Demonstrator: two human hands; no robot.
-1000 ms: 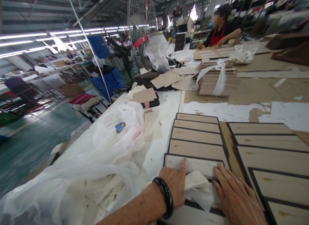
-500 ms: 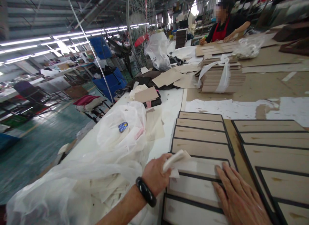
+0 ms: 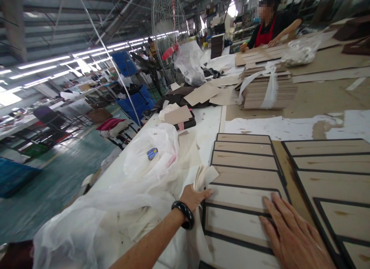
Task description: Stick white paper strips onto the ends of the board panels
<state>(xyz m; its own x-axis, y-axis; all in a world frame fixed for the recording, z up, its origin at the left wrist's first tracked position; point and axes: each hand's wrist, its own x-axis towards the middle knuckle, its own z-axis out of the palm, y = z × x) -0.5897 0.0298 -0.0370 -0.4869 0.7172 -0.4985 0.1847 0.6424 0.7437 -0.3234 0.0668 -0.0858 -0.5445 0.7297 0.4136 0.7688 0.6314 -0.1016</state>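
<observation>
A clear plastic bag (image 3: 138, 199) lies on the white worktop (image 3: 209, 120). Beside it the left hand (image 3: 191, 197), black bangle (image 3: 183, 215) at the wrist, pinches folded pale sheets (image 3: 199, 179) at the edge of an overlapping column of dark-edged panels (image 3: 245, 160). The right hand (image 3: 295, 230) rests spread on those panels; a second column (image 3: 329, 165) lies further right.

A white table (image 3: 212, 116) carries dark-edged tan panels (image 3: 245, 159), clear plastic (image 3: 138, 201) and a tied stack (image 3: 267, 91).
</observation>
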